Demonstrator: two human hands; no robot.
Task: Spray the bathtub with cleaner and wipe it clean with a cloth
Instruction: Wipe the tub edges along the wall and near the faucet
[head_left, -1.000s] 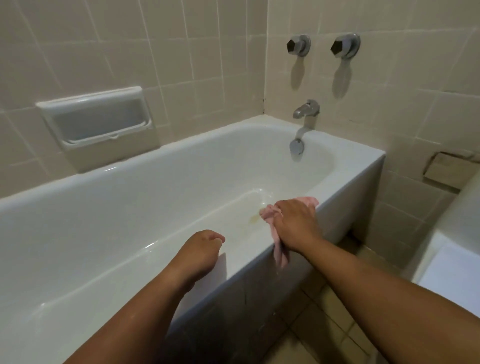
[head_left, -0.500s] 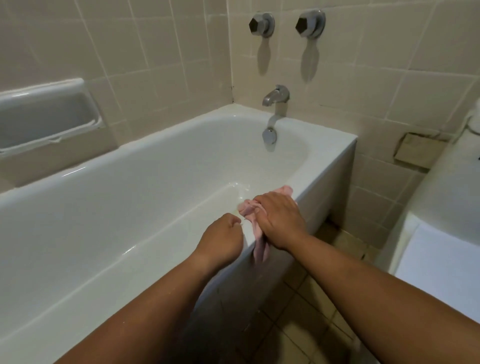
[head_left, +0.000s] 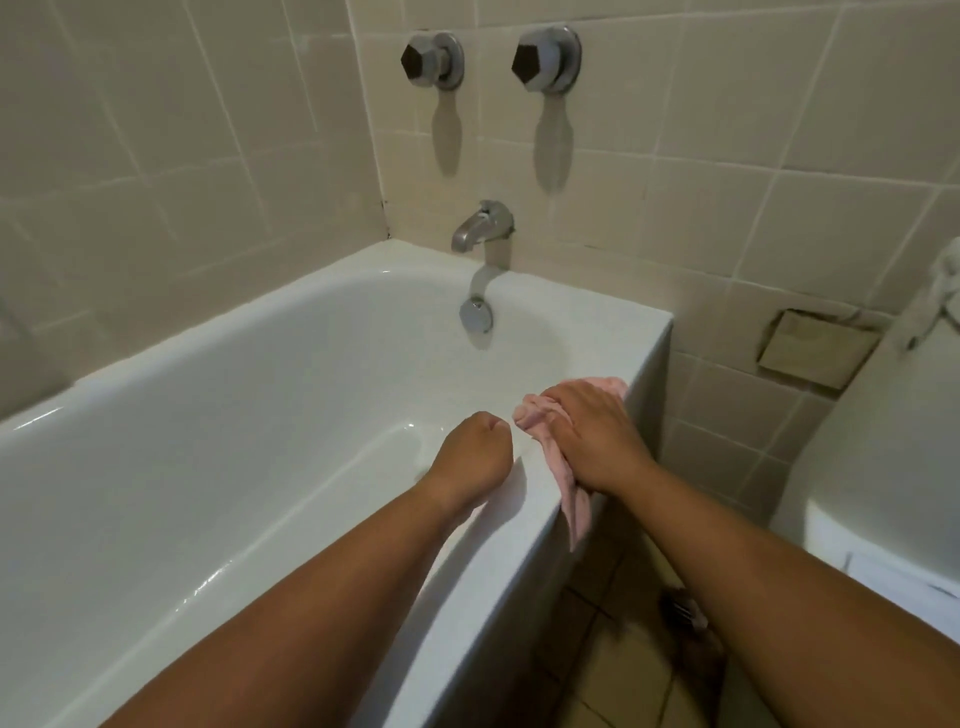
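One pink cloth (head_left: 574, 499) lies bunched across the bathtub's (head_left: 467, 597) near rim, close to the tap end, with its tail hanging down the outer face. The right hand (head_left: 592, 431) lies on top, fingers laid over the cloth and pressing it down. The left hand (head_left: 472, 452), a curled fist holding nothing, rests just beside it on the basin side. The rim's length runs back toward the person. I count two wall knobs (head_left: 432, 61), one spout (head_left: 480, 226) and no sprayer.
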